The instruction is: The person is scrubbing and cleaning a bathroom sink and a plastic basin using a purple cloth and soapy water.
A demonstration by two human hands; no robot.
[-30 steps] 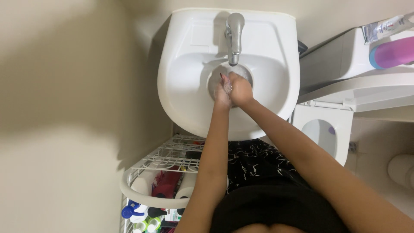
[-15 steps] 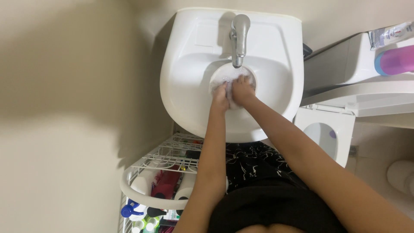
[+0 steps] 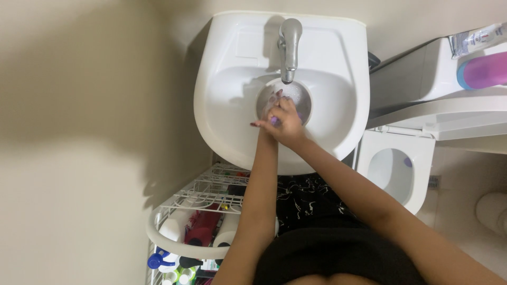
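The white sink [image 3: 232, 95] is sitting against the wall at 12 o'clock. Its rim is leaving open floor at 9 o'clock, while a white toilet [image 3: 396, 169] is crowding the 3 o'clock side and a white wire rack [image 3: 174, 232] of bottles is standing close at 7 o'clock.

Both hands are meeting over the drain, directly below the chrome tap [image 3: 289, 45]. The right hand [image 3: 288, 124] is lying on top, pressed together with the left hand [image 3: 266, 122], whose fingers are poking out at 9 o'clock. Whether they are clasping anything, I cannot tell.
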